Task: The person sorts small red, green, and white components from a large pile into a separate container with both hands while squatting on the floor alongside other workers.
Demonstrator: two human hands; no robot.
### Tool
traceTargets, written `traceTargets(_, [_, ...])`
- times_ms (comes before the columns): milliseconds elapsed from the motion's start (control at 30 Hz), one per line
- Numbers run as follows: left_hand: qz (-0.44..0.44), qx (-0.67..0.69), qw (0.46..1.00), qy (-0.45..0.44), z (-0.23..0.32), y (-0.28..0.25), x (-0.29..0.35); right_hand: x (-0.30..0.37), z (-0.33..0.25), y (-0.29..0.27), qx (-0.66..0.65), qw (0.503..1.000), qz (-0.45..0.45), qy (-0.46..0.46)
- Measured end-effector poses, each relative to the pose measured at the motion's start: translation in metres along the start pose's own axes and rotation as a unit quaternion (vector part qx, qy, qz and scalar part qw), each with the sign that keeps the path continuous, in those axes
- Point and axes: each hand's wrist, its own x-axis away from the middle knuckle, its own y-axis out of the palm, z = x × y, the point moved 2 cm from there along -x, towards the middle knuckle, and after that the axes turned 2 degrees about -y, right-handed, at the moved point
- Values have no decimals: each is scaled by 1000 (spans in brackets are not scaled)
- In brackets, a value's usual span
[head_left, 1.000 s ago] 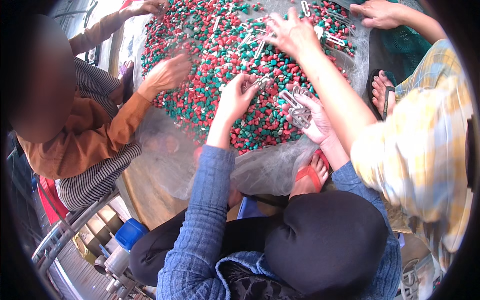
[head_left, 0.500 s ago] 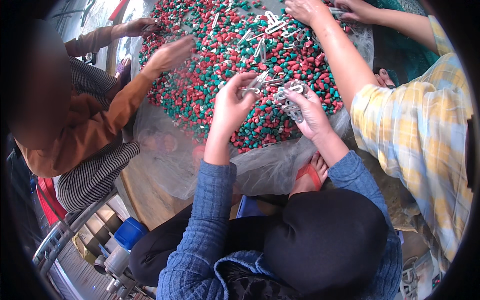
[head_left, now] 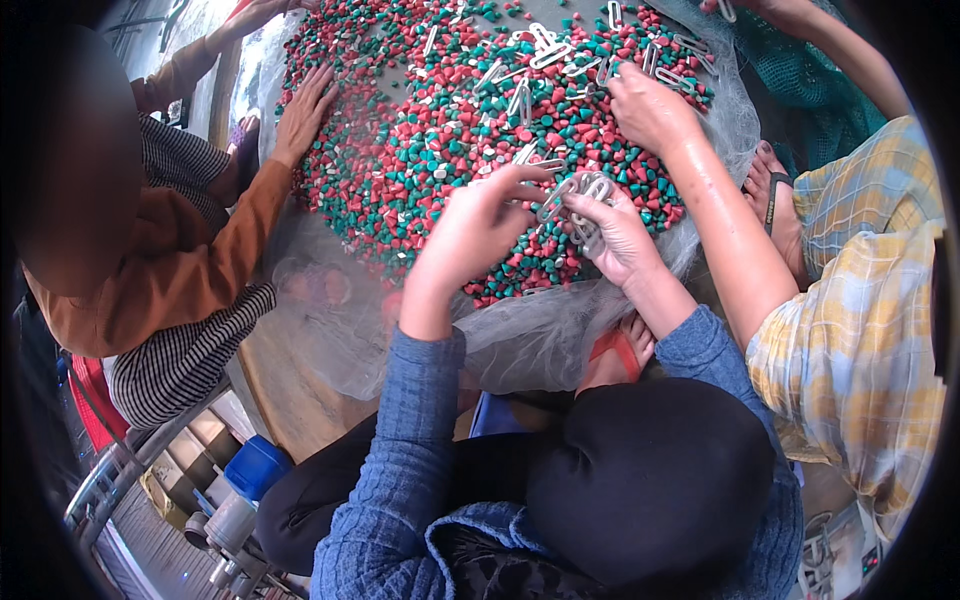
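Note:
My right hand (head_left: 628,240) is closed around a bunch of flat, pale grey oval links (head_left: 586,205), the thumb pressed on top. Close on its left, my left hand (head_left: 485,220) hovers over the pile, fingers apart and turned toward the bunch; I see nothing held in it, and its palm is hidden. Beneath both hands spreads a heap of small red and green cone-shaped pieces (head_left: 500,275), mixed with small white bits. Beyond my left fingers, whitish links (head_left: 524,155) lie on the heap.
More links (head_left: 548,50) lie on the far side. A translucent mesh sheet (head_left: 540,345) lies under the heap. A co-worker's hand (head_left: 303,115) rests at the left edge; another person's hand (head_left: 650,110) touches the heap at right, near green netting (head_left: 815,80). A blue container (head_left: 258,467) stands lower left.
My left hand has moved right, up to the links in my right hand. The left co-worker's hand has drawn back to the heap's edge; the right person's near arm has come nearer.

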Motion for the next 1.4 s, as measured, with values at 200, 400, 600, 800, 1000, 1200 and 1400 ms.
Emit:
traceTargets(200, [154,-359,919,58,-59,-28,-10,-68,-22,-12,-472,868,-94,120])
traceTargets(400, [175,-319,931,36,-73,-33,-20,-97,-52,23,-896,341,-47,281])
traceTargets(600, [182,-335,923,-60,-72,0,-55,-68,-28,-1,-483,860,-90,137])
traceTargets(800, [175,-181,963,-101,-79,-6,-69,-21,-13,-29,-241,964,-80,84])
traceTargets(1000, [172,-321,930,-51,-70,3,-59,-15,-9,-26,-229,965,-94,86])
traceTargets(1200, [120,99,986,-63,-58,-6,-54,-12,-8,-24,-206,971,-109,60])
traceTargets(1400, [9,458,885,-79,-42,-1,-32,-11,-7,-25,-198,971,-118,58])
